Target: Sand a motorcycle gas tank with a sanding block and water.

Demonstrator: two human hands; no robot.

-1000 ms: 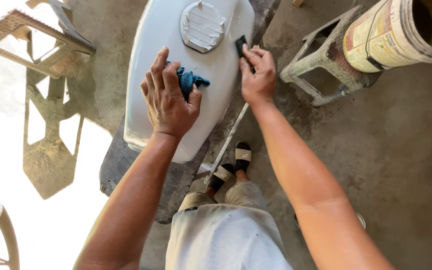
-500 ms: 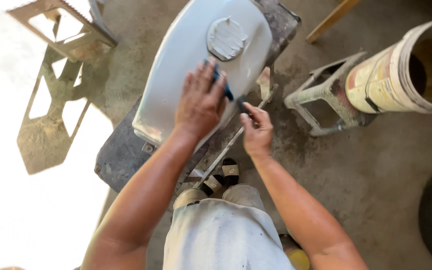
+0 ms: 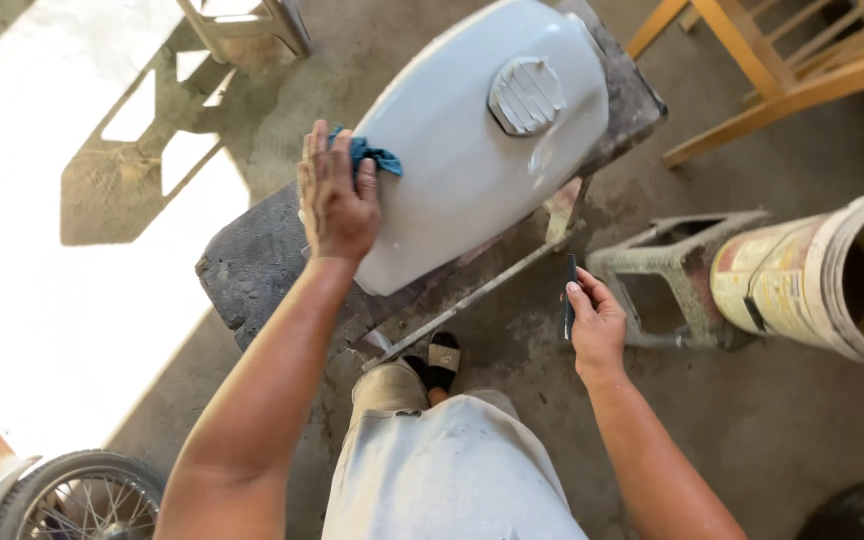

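A pale grey motorcycle fuel tank (image 3: 472, 150) with a round ribbed cap (image 3: 526, 95) lies on a dark padded bench (image 3: 252, 265). My left hand (image 3: 336, 195) presses a blue cloth (image 3: 372, 157) flat against the tank's left side. My right hand (image 3: 594, 320) hangs away from the tank, low on the right, and holds a small dark flat piece (image 3: 570, 295) upright between thumb and fingers.
A grey plastic stool (image 3: 677, 275) and a tipped paint bucket (image 3: 822, 275) lie to the right. Wooden frame legs (image 3: 772, 60) stand at top right, a spoked wheel (image 3: 77, 495) at bottom left. A metal rod (image 3: 472, 300) runs under the bench.
My left hand slid the cloth from the tank's middle to its left edge. My right hand drew back from the tank and dropped toward the stool, still holding the dark piece.
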